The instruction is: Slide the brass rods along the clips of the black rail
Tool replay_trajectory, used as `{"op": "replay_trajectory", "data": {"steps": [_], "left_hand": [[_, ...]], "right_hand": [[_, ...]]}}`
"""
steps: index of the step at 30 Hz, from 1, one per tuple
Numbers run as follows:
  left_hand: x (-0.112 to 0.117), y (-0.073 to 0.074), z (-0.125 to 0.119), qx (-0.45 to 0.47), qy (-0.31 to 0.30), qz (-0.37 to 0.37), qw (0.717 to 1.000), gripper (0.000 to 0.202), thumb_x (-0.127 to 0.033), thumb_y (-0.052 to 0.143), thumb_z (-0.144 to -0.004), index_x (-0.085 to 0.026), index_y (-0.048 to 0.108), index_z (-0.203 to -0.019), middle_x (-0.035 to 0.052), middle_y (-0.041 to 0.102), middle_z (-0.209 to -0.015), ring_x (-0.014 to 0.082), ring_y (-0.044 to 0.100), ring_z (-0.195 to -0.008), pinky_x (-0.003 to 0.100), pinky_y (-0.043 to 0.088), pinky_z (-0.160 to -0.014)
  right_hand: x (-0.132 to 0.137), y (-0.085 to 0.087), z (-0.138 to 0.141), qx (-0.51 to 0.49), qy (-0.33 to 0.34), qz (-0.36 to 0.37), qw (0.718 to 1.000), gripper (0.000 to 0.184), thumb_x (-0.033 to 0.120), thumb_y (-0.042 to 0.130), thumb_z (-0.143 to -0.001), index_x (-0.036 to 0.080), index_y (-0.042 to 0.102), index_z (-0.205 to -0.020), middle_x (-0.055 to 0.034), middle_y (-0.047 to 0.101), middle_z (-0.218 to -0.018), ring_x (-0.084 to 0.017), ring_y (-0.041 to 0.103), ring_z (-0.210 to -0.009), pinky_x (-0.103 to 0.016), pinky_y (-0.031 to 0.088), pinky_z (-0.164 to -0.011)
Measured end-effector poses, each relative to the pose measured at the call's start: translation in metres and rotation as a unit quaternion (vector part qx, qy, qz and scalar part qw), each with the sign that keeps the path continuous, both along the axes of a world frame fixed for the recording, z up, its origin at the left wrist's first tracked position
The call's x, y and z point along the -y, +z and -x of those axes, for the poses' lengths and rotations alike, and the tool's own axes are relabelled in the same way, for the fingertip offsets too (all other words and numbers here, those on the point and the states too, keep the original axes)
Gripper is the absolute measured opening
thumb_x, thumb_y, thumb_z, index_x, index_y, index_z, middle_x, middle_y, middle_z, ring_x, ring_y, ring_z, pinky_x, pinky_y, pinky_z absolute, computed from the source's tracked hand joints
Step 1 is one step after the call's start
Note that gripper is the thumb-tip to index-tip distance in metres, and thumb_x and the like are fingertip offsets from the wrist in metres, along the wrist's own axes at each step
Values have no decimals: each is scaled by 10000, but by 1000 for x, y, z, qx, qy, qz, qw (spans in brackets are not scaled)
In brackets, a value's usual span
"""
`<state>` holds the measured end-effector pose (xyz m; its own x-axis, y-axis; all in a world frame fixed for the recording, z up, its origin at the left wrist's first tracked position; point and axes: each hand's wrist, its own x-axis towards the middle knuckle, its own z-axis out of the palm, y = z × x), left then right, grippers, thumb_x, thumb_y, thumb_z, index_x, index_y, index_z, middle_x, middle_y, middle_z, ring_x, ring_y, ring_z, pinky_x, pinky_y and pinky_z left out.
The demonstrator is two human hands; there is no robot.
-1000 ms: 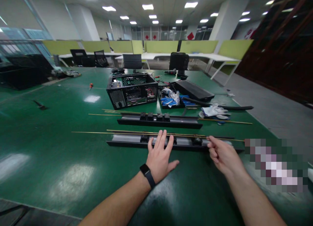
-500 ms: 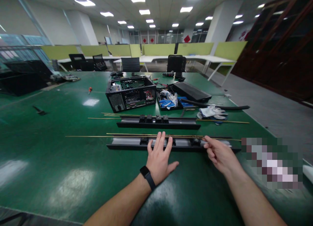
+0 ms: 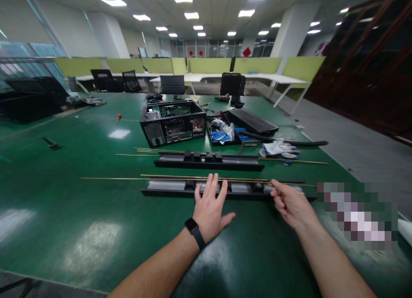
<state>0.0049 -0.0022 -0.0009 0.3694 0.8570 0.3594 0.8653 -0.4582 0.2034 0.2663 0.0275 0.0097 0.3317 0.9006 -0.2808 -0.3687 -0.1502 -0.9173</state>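
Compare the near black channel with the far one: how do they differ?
In the near black channel, the visible blocks stand well apart; in the far black channel, four blocks cluster mid-length. The left hand and right hand are at the near black channel, neither at the far black channel. Both are long, with thin gold-coloured rods extending past their left ends.

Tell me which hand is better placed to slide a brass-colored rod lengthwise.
Likely the right hand: it appears to pinch a brass-colored rod at the near black rail, whereas the left hand is spread open, with no visible grip.
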Motion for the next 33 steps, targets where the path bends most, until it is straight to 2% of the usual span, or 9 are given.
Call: {"op": "replay_trajectory", "data": {"steps": [15, 21, 29, 33], "left_hand": [[1, 0, 2, -4, -2, -8, 1000, 963, -515, 742, -764, -208, 277, -1550, 182, 163, -1647, 343, 120, -1523, 627, 224, -1140], [0, 1, 3, -4, -10, -8, 1000, 948, -503, 748, -767, -216, 289, -1545, 170, 183, -1645, 335, 150, -1518, 620, 232, -1139], [-1, 3, 1, -3, -5, -2, 1000, 932, -502, 730, -787, -225, 277, -1553, 165, 183, -1646, 344, 157, -1515, 612, 227, -1144], [0, 3, 1, -4, -6, 1, 1000, 923, -494, 727, -791, -221, 281, -1551, 163, 169, -1650, 336, 142, -1520, 614, 220, -1144]], "right_hand": [[1, -1, -1, 17, 4, -11, 1000, 259, 315, 817, -727, 135, 643, -796, -10, 614, -587, -45, 356, -297, -138, 202, -219], [2, 4, 3, 31, -12, -15, 999, 295, 339, 829, -704, 125, 636, -771, -24, 620, -577, -43, 346, -281, -148, 185, -219], [3, 5, 1, 11, 4, 11, 1000, 323, 372, 821, -714, 141, 597, -683, -17, 597, -523, -40, 343, -267, -143, 195, -229], [3, 3, 1, 12, -3, -2, 1000, 302, 351, 828, -708, 141, 612, -733, -22, 627, -564, -42, 362, -280, -140, 202, -228]]}}
